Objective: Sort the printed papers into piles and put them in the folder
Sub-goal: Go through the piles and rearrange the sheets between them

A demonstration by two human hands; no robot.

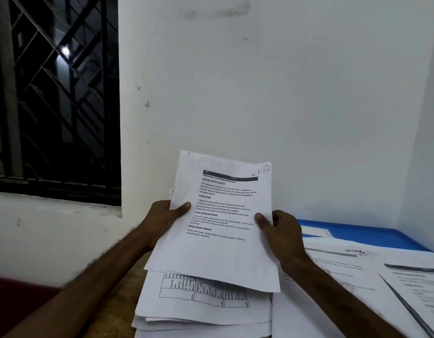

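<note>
I hold a printed sheet (218, 250) up in front of me, text facing me. My left hand (162, 219) grips its left edge with the thumb on top. My right hand (280, 228) grips its right edge the same way. At least one more sheet peeks out behind it at the left edge. Below it a stack of printed papers (201, 306) lies on the wooden table, its top page showing a table turned sideways. A blue folder (372, 234) lies at the back right against the wall, partly covered by papers.
More printed sheets (357, 276) are spread over the table to the right, overlapping the folder. A white wall stands close behind, with a barred window (55, 93) at the left. A strip of wooden tabletop (121, 311) shows left of the stack.
</note>
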